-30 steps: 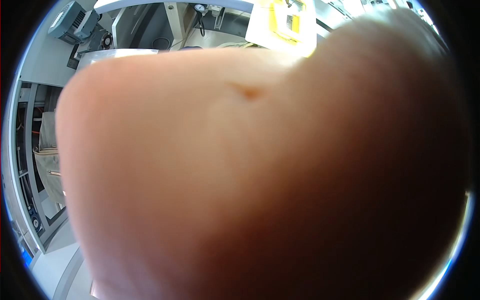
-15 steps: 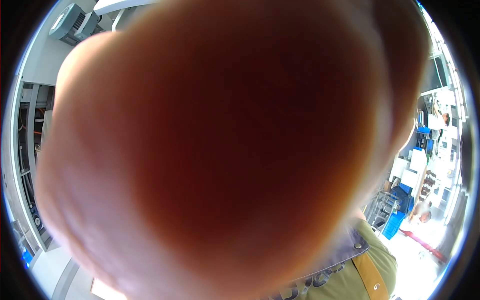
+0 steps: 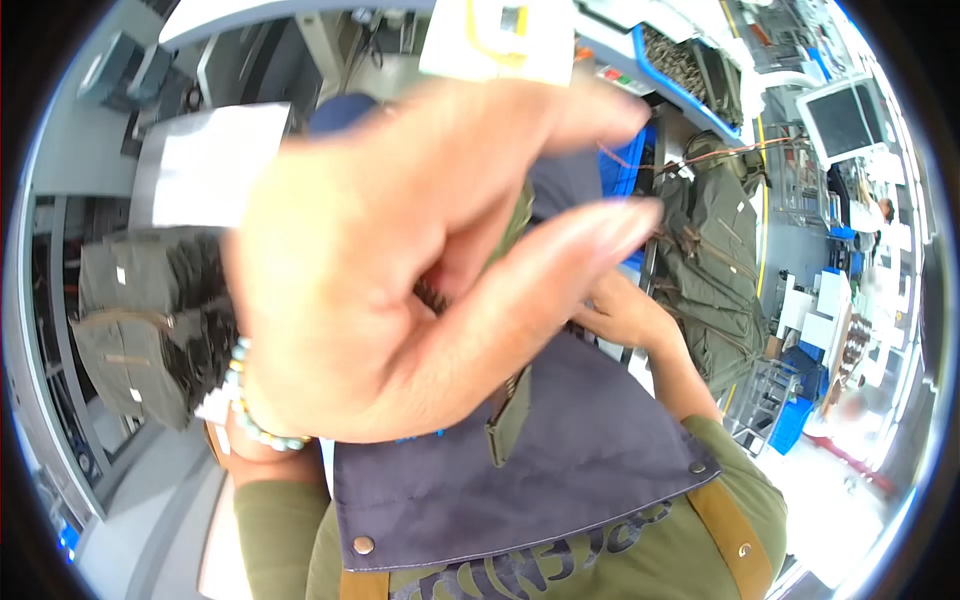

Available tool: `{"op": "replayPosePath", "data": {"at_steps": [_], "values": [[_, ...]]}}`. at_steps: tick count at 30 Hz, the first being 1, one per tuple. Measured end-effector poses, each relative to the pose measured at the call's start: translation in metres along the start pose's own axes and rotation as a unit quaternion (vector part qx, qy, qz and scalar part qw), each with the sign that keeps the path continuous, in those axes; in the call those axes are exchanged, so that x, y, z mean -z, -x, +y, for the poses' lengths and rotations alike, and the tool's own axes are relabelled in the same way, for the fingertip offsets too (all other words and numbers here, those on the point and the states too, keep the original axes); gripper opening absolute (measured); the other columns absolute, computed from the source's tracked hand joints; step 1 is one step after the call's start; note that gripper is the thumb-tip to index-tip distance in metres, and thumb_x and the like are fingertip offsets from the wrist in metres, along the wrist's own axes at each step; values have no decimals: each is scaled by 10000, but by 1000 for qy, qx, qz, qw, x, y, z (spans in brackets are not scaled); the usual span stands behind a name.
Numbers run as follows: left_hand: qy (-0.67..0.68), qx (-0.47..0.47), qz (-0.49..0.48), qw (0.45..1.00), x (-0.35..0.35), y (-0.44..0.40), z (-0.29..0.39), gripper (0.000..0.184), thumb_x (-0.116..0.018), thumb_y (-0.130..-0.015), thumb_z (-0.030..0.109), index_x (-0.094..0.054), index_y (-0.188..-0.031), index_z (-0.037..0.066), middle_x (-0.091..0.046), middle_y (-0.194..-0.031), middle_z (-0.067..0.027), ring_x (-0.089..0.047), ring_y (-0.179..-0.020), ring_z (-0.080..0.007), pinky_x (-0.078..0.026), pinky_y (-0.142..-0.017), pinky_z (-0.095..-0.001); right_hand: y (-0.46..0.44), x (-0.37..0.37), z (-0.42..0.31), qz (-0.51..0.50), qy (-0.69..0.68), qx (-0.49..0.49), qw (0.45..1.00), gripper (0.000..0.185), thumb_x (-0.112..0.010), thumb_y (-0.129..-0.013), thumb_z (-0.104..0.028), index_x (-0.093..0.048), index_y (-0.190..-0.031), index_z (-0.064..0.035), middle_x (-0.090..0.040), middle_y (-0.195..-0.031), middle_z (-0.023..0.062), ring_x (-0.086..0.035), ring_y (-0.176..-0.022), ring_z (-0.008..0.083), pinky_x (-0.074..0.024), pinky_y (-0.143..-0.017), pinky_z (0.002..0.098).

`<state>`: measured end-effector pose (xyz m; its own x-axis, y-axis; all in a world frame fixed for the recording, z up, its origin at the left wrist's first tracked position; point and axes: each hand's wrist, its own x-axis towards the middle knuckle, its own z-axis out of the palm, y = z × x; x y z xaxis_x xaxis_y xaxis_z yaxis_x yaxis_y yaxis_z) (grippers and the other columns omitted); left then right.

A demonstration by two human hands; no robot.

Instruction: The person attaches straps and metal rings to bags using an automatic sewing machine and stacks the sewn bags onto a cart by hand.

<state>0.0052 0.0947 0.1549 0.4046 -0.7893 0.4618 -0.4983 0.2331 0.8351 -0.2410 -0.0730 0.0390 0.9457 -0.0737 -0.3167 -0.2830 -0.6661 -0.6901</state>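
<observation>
Close to the camera, my left hand (image 3: 400, 270) fills the middle, blurred, with a beaded bracelet (image 3: 245, 410) at its wrist. Its thumb and forefinger stand apart with nothing visible between them; the other fingers are curled. Lower and farther back, my right hand (image 3: 625, 310) has bent fingers, partly hidden behind the left thumb; what they hold cannot be made out. Behind the left hand, a dark green strip (image 3: 510, 420) with zipper teeth along its edge hangs over the grey apron (image 3: 440, 490). Its upper part is mostly hidden.
Dark green bags (image 3: 150, 320) are stacked at the left, and more green bags (image 3: 715, 260) lie at the right. A white sheet (image 3: 225, 165) is at the upper left. A blue-edged tray (image 3: 690, 80) of small parts and a monitor (image 3: 845, 120) are at the upper right.
The skin that covered most of the view has moved off the camera. My left hand now shows whole, and my right hand, the apron, the green strip and the bags have come into sight.
</observation>
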Motion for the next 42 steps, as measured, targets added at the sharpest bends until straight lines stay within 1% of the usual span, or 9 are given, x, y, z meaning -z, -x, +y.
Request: {"op": "replayPosePath", "data": {"at_steps": [8, 11, 13, 16, 18, 24, 31, 37, 42], "values": [[58, 102, -175, 978, -61, 17, -58, 250, -717, -899, 120, -703, -1135, 36, -493, -543, -70, -480, -448, -161, -381, -467, -300, 8, -10, 37, -15, -136, 64, 989, 285, -613, -897, -101, -696, -1150, 2, -667, -1269, 159, -619, -1191, 300, -477, -1021, 378], [64, 133, -212, 966, -77, 21, -69, 216, -700, -913, 118, -709, -1114, 39, -489, -534, -70, -471, -438, -155, -371, -464, -302, 16, 28, 40, -63, -313, -25, 947, 239, -629, -905, -99, -713, -1104, 5, -707, -1191, 134, -668, -1102, 230, -518, -948, 340], [78, 141, -222, 962, -81, 17, -74, 188, -690, -918, 102, -717, -1092, 37, -459, -520, -55, -432, -428, -139, -348, -461, -292, 23, 70, 59, 112, -231, -15, 966, 193, -624, -893, -72, -725, -1045, -7, -732, -1085, 124, -692, -988, 201, -539, -866, 322], [85, 153, -188, 967, -88, 8, -76, 156, -670, -923, 68, -724, -1064, 26, -432, -521, -37, -378, -441, -104, -326, -464, -274, 23, 134, 121, 508, -161, -113, 838, 124, -598, -929, -67, -698, -902, 0, -733, -961, 69, -661, -811, 112, -538, -745, 269], [89, 151, -192, 966, -93, 5, -78, 155, -668, -925, 68, -723, -1064, 25, -445, -526, -36, -383, -443, -100, -328, -465, -272, 18, 183, 179, 591, -21, -132, 796, 182, -612, -948, -123, -728, -1037, -15, -739, -977, 79, -683, -814, 135, -534, -739, 268], [91, 169, -193, 962, -103, 1, -79, 149, -661, -935, 79, -722, -1060, 23, -479, -544, -25, -400, -456, -92, -333, -473, -262, -43, 264, 279, 534, 246, -222, 778, 271, -711, -840, -240, -760, -1022, -45, -730, -968, 177, -700, -913, 362, -552, -815, 448], [89, 211, -178, 957, -107, 4, -86, 142, -648, -950, 89, -727, -1047, 22, -467, -541, -18, -401, -478, -67, -327, -492, -249, -64, 295, 302, 470, 200, -336, 791, 339, -795, -760, -287, -778, -1037, -93, -736, -969, 182, -705, -893, 348, -557, -806, 437], [95, 208, -189, 955, -118, 1, -90, 128, -643, -955, 81, -729, -1027, 20, -480, -546, -23, -406, -482, -62, -334, -496, -246, -43, 289, 299, 595, 170, -285, 732, 324, -755, -759, -330, -768, -945, -65, -725, -814, 174, -708, -804, 339, -548, -766, 424], [101, 175, -169, 965, -127, -14, -82, 118, -642, -958, 69, -727, -1017, 11, -502, -548, -19, -415, -482, -55, -331, -492, -234, -27, 276, 277, 462, 144, -324, 813, 270, -734, -785, -305, -690, -825, -42, -670, -715, 137, -667, -717, 342, -510, -674, 432]]}}
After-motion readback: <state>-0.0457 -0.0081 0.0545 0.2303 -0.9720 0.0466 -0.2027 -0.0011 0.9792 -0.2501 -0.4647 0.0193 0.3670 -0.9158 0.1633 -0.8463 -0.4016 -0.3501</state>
